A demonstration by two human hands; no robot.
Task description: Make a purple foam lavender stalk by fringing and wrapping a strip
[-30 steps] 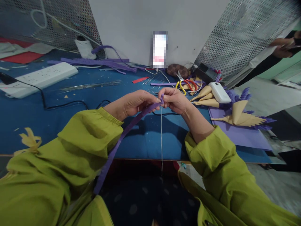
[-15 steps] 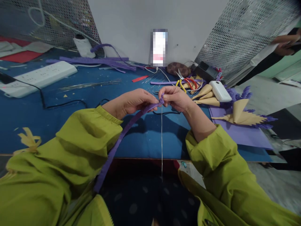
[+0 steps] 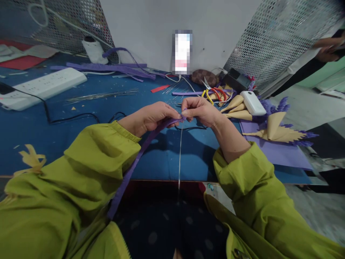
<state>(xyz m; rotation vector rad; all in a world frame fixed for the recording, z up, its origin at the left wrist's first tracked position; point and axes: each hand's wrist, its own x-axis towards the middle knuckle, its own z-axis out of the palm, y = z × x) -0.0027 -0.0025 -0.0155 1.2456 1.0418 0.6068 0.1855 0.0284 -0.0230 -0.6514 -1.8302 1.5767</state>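
Note:
Between my thumb and fingers, my left hand (image 3: 161, 115) pinches a long purple paper strip (image 3: 142, 148), whose tail runs down over my left sleeve toward my lap. My right hand (image 3: 201, 110) is closed on the small purple bunched end at the top of a thin pale wire (image 3: 180, 158). The wire hangs below the fingertips past the table's edge, leaning slightly left. The two hands nearly touch above the blue table (image 3: 161, 169). My fingers partly hide where strip and wire meet.
Scissors (image 3: 207, 84) with red handles, a yellow-handled tool (image 3: 207, 96), tan paper cones (image 3: 237, 114) and a white power bank (image 3: 252, 103) lie right. Left are a power strip (image 3: 45, 86) and loose wires (image 3: 104, 95). A phone (image 3: 182, 52) stands behind; another person's hand (image 3: 327, 50) shows far right.
The wire's lower end has swung left, so it now slants. My right fingers have shifted slightly around the purple end, which shows less. My left hand has barely moved.

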